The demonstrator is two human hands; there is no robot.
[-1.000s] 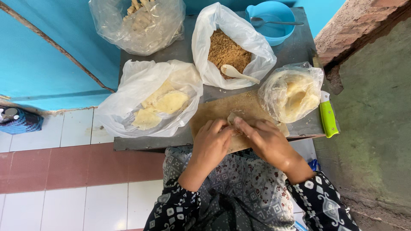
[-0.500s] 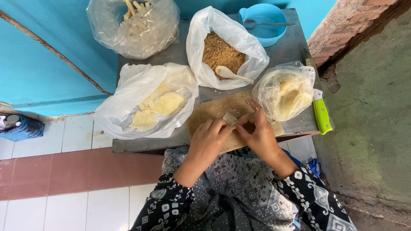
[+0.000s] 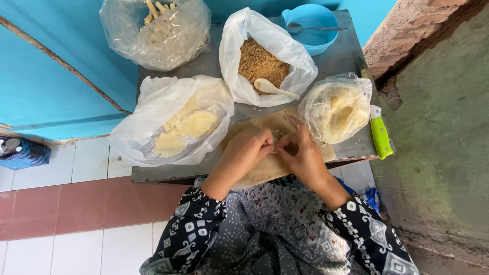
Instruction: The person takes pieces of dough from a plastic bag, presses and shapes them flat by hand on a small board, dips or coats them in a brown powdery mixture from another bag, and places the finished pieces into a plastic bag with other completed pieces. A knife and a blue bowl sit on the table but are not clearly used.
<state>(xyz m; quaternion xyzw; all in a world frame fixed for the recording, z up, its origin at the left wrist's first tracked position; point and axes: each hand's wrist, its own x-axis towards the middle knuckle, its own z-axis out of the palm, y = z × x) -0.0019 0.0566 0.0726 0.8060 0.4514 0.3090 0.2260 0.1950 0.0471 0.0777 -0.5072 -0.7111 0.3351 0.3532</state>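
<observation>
A small grey metal table (image 3: 351, 56) carries four plastic bags, one bowl and one wooden board. The person's left hand (image 3: 244, 153) and right hand (image 3: 303, 155) meet fingertip to fingertip over the wooden board (image 3: 265, 170), a worn tan slab lying at the table's near edge and jutting a little past it. Both hands are curled, fingers bent inward and pinching something small and pale between them; what exactly it is cannot be made out under the fingers.

At the far left corner sits a cloudy clear bag (image 3: 155, 33) holding pale stick-shaped pieces. Along the left edge, near the front, a crinkled white bag (image 3: 147, 132) lies open with flat, floury yellowish sheets (image 3: 188, 127) inside. In the middle toward the far edge a white bag (image 3: 275, 51), its mouth rolled open, holds coarse brown crumbs (image 3: 260, 63), and a single cream plastic spoon (image 3: 272, 87) rests on its lip. At the right edge a thin clear bag (image 3: 336, 107) wraps a rounded stack of soft pale discs, touching the board's far right corner.

A smooth blue plastic bowl (image 3: 310, 25) stands at the far right corner with one metal spoon (image 3: 316, 28) across it. One green-handled knife (image 3: 379, 135) lies along the right edge.
</observation>
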